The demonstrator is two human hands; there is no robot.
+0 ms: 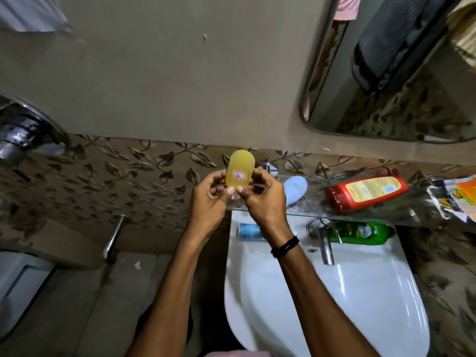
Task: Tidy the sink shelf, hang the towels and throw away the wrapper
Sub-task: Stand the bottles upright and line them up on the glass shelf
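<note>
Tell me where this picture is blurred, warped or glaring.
Head view: the wide-angle lens bows the shelf and mirror; the wrapper at the right edge is smeared; white glare streaks the sink; the soap is sharp, its sticker unreadable.

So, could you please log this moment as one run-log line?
left hand: pinches yellow soap | right hand: pinches it too | glass shelf: red bottle lying, wrapper right end

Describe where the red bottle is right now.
In the head view, right of centre, the red bottle lies on its side on the glass shelf above the sink, between a pale blue object and a printed wrapper.
</note>
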